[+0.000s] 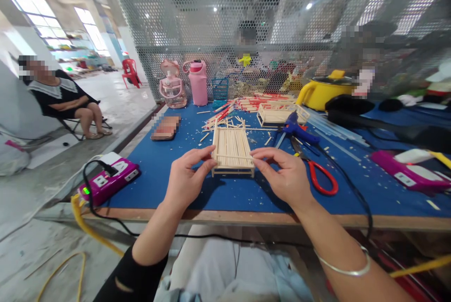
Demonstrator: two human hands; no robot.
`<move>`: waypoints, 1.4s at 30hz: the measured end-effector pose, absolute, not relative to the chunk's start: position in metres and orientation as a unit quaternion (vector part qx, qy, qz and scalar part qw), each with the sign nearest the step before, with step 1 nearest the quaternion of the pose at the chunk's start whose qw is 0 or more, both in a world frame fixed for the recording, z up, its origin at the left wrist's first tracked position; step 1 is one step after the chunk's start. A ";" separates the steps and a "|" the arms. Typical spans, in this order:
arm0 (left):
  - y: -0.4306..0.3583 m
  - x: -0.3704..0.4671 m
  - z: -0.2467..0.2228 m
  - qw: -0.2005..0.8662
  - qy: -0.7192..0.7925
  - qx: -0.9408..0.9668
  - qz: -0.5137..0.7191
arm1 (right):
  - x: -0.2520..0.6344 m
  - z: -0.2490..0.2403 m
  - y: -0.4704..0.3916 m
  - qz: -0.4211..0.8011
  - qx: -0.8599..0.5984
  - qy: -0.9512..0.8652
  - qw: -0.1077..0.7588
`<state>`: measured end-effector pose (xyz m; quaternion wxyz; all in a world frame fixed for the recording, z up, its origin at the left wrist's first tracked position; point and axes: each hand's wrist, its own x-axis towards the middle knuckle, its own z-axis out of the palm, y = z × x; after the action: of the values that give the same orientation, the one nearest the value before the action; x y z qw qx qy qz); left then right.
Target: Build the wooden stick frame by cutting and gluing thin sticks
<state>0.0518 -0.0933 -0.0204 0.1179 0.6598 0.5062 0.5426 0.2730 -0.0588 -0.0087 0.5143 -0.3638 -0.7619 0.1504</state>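
A small bed-like frame built of pale wooden sticks [233,144] stands on the blue table mat, with corner posts and a slatted top. My left hand [188,170] pinches its near left corner between thumb and forefinger. At the near right corner, my right hand [282,170] does the same. A thin stick crosses the near end between my fingertips; whether it is fixed to the frame I cannot tell. Beyond stands a second small stick frame [276,116]. To the right lie a blue glue gun [299,130] and red-handled scissors [323,177].
Red-and-pale sticks [257,102] are heaped at the back. Two pink bottles [198,83], a phone-like object [165,128] and a yellow pot [326,93] surround the workspace. Purple power strips [111,180] sit on both sides, with cables over the edge. A person [66,95] sits at left.
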 end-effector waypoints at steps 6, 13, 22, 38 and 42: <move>-0.092 0.055 -0.021 0.081 0.510 0.662 0.544 | 0.274 -0.009 -0.058 0.145 -0.385 -0.762 0.500; -0.093 0.055 -0.020 0.077 0.512 0.658 0.546 | 0.274 -0.011 -0.057 0.136 -0.388 -0.760 0.503; -0.094 0.056 -0.021 0.076 0.531 0.646 0.543 | 0.273 -0.013 -0.056 0.129 -0.390 -0.756 0.509; -0.095 0.057 -0.021 0.076 0.530 0.639 0.553 | 0.274 -0.012 -0.057 0.150 -0.387 -0.743 0.525; -0.094 0.057 -0.021 0.071 0.529 0.640 0.554 | 0.272 -0.013 -0.057 0.151 -0.386 -0.743 0.525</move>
<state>0.0568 -0.0943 -0.0211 0.0705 0.6397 0.5286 0.5535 0.2725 -0.0567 -0.0127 0.5253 -0.3860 -0.7432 0.1510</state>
